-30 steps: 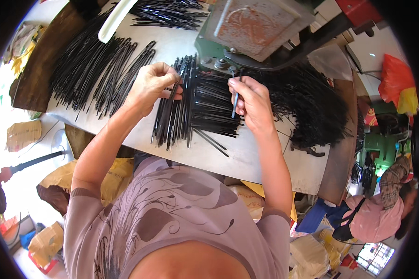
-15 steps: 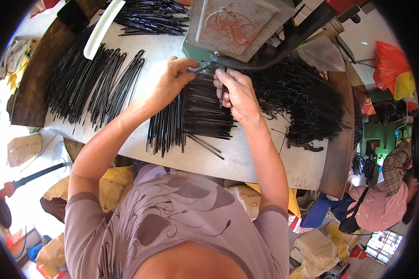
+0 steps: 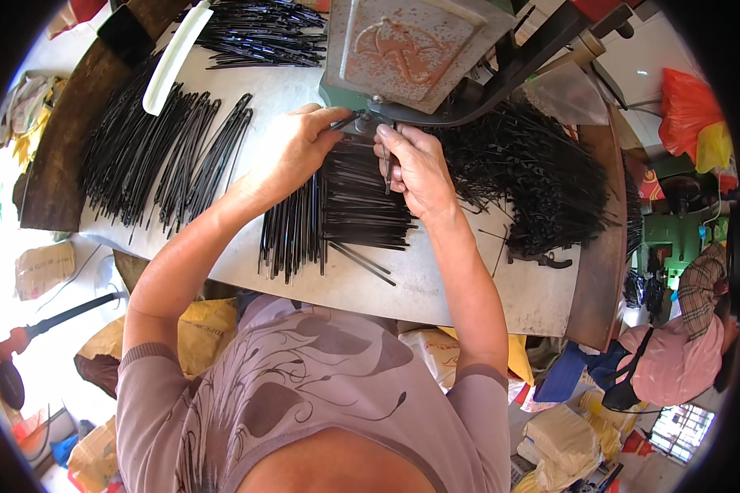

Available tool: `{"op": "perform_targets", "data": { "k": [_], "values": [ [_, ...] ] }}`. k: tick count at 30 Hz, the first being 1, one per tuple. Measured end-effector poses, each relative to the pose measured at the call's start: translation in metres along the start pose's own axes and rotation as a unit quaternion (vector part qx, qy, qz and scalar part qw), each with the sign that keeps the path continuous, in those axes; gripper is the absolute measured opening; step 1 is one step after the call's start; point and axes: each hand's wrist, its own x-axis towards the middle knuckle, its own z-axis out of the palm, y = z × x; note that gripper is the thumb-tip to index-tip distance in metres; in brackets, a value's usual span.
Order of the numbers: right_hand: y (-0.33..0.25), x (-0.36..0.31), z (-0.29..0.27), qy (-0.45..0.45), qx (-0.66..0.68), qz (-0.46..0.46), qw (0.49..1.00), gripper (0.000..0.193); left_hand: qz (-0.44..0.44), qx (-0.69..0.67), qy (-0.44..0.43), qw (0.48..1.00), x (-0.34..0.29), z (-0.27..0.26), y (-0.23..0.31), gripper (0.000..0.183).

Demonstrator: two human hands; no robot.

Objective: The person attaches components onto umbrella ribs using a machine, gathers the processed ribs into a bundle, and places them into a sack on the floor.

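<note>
My left hand [image 3: 294,152] pinches the end of a thin black rod [image 3: 347,122], like an umbrella rib, at the working point of a bench machine [image 3: 407,53]. Just right of it, my right hand [image 3: 419,168] is closed around another thin black rod [image 3: 388,164], which points down past the fingers. Both fingertips are close to the machine's small metal tooling [image 3: 366,123], and the rod ends there are too small to make out. Below the hands, a stack of black rods [image 3: 366,201] lies crosswise beside a lengthwise bundle [image 3: 292,234].
More rod bundles [image 3: 131,152] cover the left of the metal table [image 3: 419,287], and others [image 3: 263,33] lie at the back. A tangled black heap [image 3: 543,181] fills the right. A white curved strip [image 3: 168,70] crosses the back left. Another person [image 3: 666,366] is at far right.
My left hand has shifted slightly, its fingers closing together on the rod at the machine. My right hand keeps its grip in nearly the same place.
</note>
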Motion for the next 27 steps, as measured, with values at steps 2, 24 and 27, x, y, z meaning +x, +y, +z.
{"op": "perform_targets", "data": {
  "k": [2, 24, 27],
  "values": [
    [-0.0008, -0.0005, 0.0003, 0.003, 0.003, -0.004, 1.000, 0.020, 0.012, 0.020, 0.002, 1.000, 0.0009, 0.0003, 0.0026, 0.023],
    [0.0012, 0.0031, 0.0019, -0.001, -0.004, -0.006, 1.000, 0.018, 0.054, 0.022, 0.027, 0.998, 0.0029, 0.0053, 0.0008, 0.023],
    [0.0006, 0.0049, 0.0030, 0.002, -0.006, -0.009, 1.000, 0.021, 0.041, 0.025, 0.019, 0.999, 0.0032, 0.0036, 0.0009, 0.023]
  ]
}}
